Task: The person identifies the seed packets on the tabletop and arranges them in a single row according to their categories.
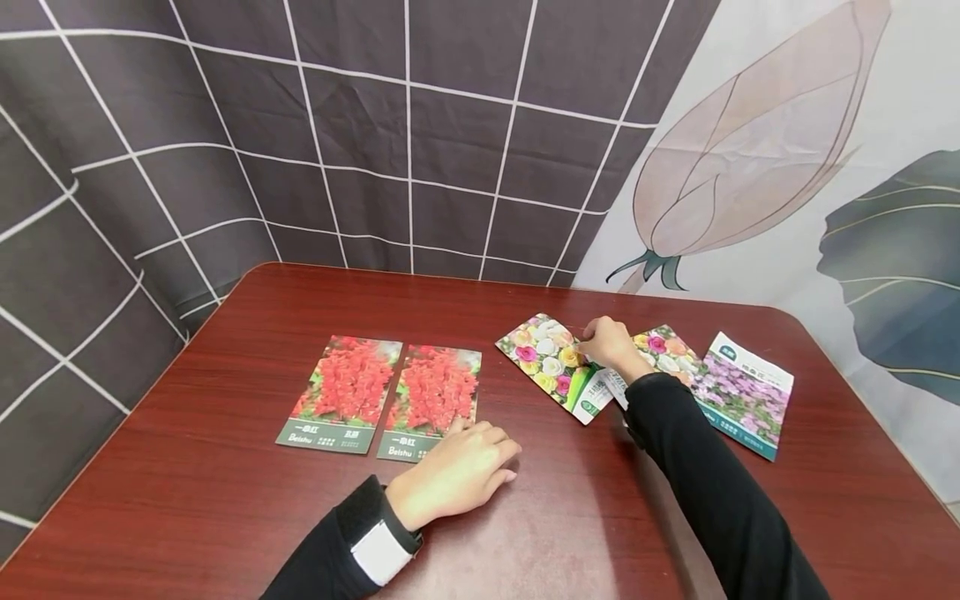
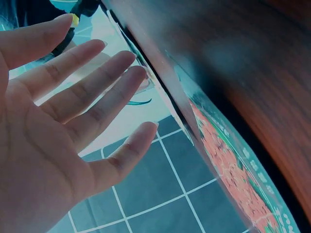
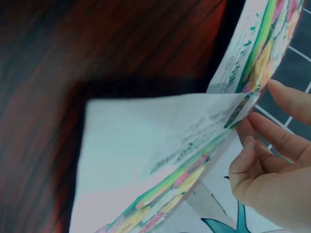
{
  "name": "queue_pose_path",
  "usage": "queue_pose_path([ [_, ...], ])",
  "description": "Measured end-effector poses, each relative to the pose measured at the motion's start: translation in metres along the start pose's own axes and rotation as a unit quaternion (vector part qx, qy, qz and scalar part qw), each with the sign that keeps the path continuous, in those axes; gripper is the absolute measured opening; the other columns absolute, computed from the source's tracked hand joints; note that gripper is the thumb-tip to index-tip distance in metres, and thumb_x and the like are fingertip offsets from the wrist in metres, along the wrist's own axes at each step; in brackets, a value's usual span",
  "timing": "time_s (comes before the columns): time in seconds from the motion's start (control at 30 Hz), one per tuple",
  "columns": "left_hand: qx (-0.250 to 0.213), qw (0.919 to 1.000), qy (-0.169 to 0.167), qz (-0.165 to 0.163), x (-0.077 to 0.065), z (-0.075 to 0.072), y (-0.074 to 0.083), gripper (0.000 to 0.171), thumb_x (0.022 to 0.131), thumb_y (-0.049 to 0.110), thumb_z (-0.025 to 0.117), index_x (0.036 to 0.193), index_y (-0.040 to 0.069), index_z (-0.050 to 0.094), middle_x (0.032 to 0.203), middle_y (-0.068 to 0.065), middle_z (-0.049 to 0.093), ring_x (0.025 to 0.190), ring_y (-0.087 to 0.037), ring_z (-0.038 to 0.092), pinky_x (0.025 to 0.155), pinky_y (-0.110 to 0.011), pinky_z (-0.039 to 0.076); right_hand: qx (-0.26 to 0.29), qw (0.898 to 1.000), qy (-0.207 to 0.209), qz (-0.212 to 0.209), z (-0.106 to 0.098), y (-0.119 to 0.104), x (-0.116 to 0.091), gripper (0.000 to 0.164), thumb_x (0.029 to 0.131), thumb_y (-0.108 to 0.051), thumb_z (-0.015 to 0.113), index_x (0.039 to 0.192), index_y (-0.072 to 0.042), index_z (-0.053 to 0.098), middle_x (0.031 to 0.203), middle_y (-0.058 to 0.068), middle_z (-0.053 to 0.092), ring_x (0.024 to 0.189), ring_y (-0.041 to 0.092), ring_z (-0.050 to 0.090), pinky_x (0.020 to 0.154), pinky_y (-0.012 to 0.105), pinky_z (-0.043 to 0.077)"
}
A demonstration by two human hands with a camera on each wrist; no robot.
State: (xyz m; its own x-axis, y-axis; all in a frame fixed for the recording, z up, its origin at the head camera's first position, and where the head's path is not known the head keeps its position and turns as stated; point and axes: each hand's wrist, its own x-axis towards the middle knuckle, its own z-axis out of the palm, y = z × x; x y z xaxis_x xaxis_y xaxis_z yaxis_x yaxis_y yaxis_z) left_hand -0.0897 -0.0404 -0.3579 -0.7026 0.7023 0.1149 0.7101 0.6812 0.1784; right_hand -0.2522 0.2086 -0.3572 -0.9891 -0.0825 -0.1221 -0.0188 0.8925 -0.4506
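Observation:
Two seed packets with red flowers lie side by side on the left of the table, a left one [image 1: 341,396] and a right one [image 1: 433,396]. My left hand [image 1: 459,471] is palm down with loose fingers, over the lower right corner of the right one. In the left wrist view, that hand's [image 2: 63,121] fingers are spread and hold nothing. Two packets of multicoloured flowers, one to the left [image 1: 543,358] and one to the right [image 1: 663,346], meet under my right hand [image 1: 611,346]. Its thumb and forefinger pinch a packet [image 3: 126,141] by its corner where they meet.
A packet with purple flowers [image 1: 746,392] lies at the right, touching the multicoloured one beside it. The reddish-brown table [image 1: 247,500] ends at a dark checked cloth [image 1: 360,108] and a white cloth with a flower print [image 1: 750,167].

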Motion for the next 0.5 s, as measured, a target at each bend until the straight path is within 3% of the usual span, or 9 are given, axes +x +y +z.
queue_pose_path([
  [0.23, 0.000, 1.0000, 0.005, 0.007, 0.000, 0.002, -0.002, 0.019, 0.092, 0.026, 0.065, 0.108, 0.015, 0.069, 0.101, 0.002, 0.066, 0.098, -0.014, 0.060, 0.078, -0.035, 0.041, -0.002, 1.000, -0.009, -0.007, 0.003, 0.001, 0.007, 0.032, 0.087, -0.012, 0.068, 0.103, 0.014, 0.061, 0.099, 0.027, 0.063, 0.090, 0.036, 0.057, 0.080, 0.043, 0.048],
  [0.5, -0.006, 1.0000, 0.002, 0.002, 0.000, 0.004, -0.003, 0.019, 0.093, 0.026, 0.064, 0.107, 0.015, 0.068, 0.102, 0.002, 0.065, 0.100, -0.014, 0.059, 0.079, -0.036, 0.040, 0.009, 0.999, -0.033, 0.017, 0.004, 0.001, 0.013, 0.029, 0.086, -0.010, 0.070, 0.102, 0.011, 0.058, 0.098, 0.024, 0.061, 0.087, 0.032, 0.056, 0.072, 0.036, 0.047],
])
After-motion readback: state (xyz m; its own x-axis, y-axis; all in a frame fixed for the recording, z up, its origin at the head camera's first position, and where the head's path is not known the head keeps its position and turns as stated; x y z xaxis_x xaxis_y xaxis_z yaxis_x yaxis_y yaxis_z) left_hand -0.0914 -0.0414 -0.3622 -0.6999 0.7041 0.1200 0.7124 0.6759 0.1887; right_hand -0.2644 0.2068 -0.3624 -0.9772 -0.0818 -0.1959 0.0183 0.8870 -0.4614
